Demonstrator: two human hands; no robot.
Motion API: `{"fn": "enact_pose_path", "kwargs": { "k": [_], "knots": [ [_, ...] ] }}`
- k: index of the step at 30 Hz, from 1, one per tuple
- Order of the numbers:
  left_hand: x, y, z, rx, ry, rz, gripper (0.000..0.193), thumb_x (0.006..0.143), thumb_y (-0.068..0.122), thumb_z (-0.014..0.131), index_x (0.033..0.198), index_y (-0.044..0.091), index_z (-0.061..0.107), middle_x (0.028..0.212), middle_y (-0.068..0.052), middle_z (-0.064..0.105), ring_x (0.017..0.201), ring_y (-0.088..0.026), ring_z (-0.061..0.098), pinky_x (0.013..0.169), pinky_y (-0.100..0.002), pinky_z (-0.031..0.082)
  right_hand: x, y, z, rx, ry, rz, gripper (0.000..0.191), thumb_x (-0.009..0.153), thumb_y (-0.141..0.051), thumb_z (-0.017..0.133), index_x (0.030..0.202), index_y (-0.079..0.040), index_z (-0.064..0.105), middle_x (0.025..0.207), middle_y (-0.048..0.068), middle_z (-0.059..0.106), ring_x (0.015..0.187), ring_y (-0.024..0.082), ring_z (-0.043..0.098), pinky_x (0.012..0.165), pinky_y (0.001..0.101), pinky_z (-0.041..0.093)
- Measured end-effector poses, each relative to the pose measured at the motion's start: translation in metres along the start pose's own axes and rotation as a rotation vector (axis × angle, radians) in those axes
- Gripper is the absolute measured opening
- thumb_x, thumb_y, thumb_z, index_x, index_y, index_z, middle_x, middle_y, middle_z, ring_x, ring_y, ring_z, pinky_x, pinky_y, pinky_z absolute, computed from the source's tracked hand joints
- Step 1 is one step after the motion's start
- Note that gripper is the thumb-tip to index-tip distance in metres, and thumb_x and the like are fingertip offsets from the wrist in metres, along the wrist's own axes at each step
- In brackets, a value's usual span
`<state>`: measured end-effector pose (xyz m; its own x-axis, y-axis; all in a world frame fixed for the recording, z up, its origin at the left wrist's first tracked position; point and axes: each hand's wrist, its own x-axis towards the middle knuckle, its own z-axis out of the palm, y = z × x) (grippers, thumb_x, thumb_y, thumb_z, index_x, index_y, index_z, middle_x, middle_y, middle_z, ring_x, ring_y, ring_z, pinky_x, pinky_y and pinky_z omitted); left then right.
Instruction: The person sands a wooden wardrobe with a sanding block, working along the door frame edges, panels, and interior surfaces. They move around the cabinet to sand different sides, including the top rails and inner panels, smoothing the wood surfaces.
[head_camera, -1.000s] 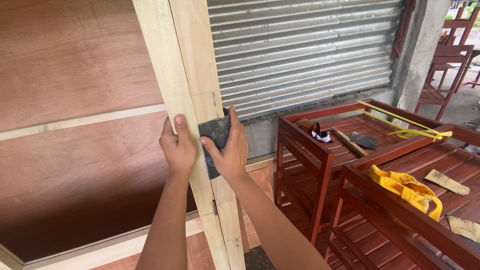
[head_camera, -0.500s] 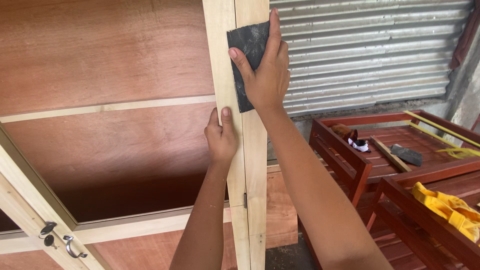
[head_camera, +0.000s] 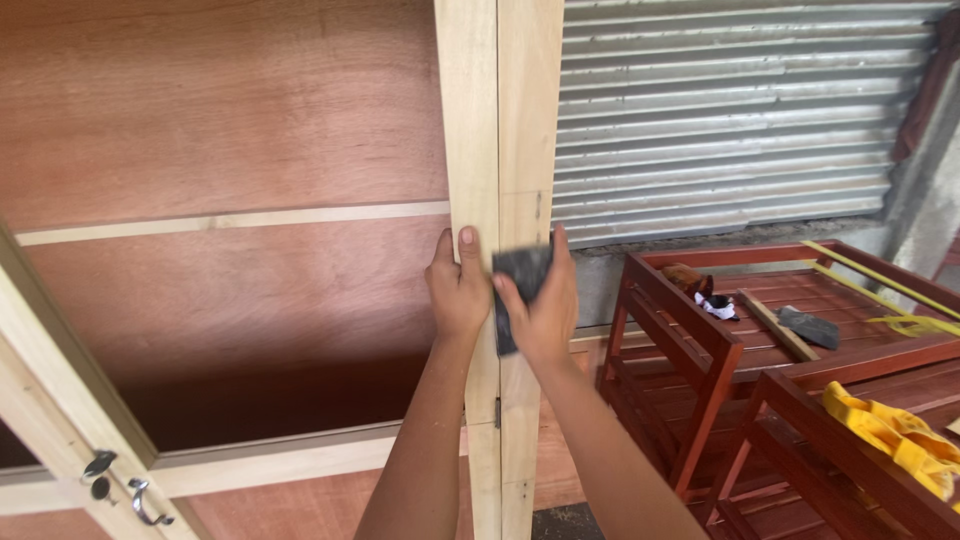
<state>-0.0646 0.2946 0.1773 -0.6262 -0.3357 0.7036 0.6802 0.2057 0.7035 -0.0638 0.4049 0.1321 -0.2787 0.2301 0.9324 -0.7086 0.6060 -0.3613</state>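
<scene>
Pressing: our right hand (head_camera: 545, 315) pins dark sandpaper (head_camera: 520, 285) flat on the pale wooden post (head_camera: 500, 130), fingers together.
Steadying: our left hand (head_camera: 458, 292) grips the post's left edge, fingers closed.
Nearby: we see red wooden racks (head_camera: 700, 340) beside us.

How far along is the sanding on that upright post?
Done: no way to judge; the pale wooden post looks evenly bare above and below the hands. In hand: the right hand presses a dark sandpaper sheet against the post's front face, while the left hand grips its left edge. Left: nothing marks the lower stretch near the hinge as sanded.
</scene>
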Motion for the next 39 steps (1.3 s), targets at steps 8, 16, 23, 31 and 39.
{"fn": "enact_pose_path", "kwargs": {
  "k": [8, 16, 23, 31, 39],
  "knots": [
    [-0.015, 0.002, 0.000, -0.062, -0.018, 0.173, 0.056, 0.110, 0.051, 0.043, 0.105, -0.001, 0.062, 0.076, -0.016, 0.068, 0.067, -0.024, 0.067, 0.067, -0.040, 0.052, 0.169, -0.051, 0.004, -0.050, 0.110, 0.001, 0.102, 0.094, -0.064, 0.068, 0.167, -0.012, 0.020, 0.132, 0.019, 0.063, 0.120, 0.032, 0.068, 0.100, 0.0448, 0.055],
    [-0.022, 0.013, 0.001, -0.030, -0.091, 0.059, 0.056, 0.106, 0.052, 0.042, 0.108, 0.000, 0.062, 0.081, -0.022, 0.070, 0.076, -0.039, 0.071, 0.069, -0.047, 0.053, 0.110, -0.049, -0.022, -0.032, 0.154, -0.036, 0.092, 0.104, -0.054, 0.060, 0.165, 0.000, 0.016, 0.164, 0.027, 0.037, 0.148, 0.038, 0.047, 0.122, 0.0450, 0.040],
    [-0.017, 0.022, -0.008, -0.097, -0.252, 0.038, 0.064, 0.102, 0.058, 0.036, 0.119, 0.003, 0.065, 0.096, -0.020, 0.075, 0.092, -0.038, 0.072, 0.078, -0.047, 0.054, 0.094, -0.041, -0.035, -0.132, 0.209, -0.020, 0.088, 0.107, -0.055, 0.057, 0.165, -0.001, 0.018, 0.167, 0.026, 0.034, 0.152, 0.040, 0.041, 0.125, 0.0447, 0.034],
    [0.005, 0.012, 0.003, -0.691, -0.516, -0.056, 0.083, 0.102, 0.066, 0.036, 0.135, -0.007, 0.059, 0.135, -0.019, 0.066, 0.126, -0.026, 0.061, 0.106, -0.037, 0.044, 0.057, -0.052, -0.037, -0.488, 0.272, 0.065, 0.077, 0.107, -0.054, 0.050, 0.166, -0.010, 0.026, 0.156, 0.022, 0.045, 0.140, 0.038, 0.048, 0.118, 0.0463, 0.038],
    [-0.011, 0.004, 0.016, -0.432, -0.544, -0.087, 0.087, 0.107, 0.067, 0.027, 0.109, -0.009, 0.069, 0.099, -0.025, 0.070, 0.095, -0.031, 0.063, 0.084, -0.042, 0.049, 0.040, -0.056, -0.029, -0.551, 0.516, -0.034, 0.058, 0.111, -0.043, 0.056, 0.160, -0.018, 0.038, 0.152, 0.020, 0.042, 0.139, 0.036, 0.046, 0.122, 0.0465, 0.038]
  ]
}}
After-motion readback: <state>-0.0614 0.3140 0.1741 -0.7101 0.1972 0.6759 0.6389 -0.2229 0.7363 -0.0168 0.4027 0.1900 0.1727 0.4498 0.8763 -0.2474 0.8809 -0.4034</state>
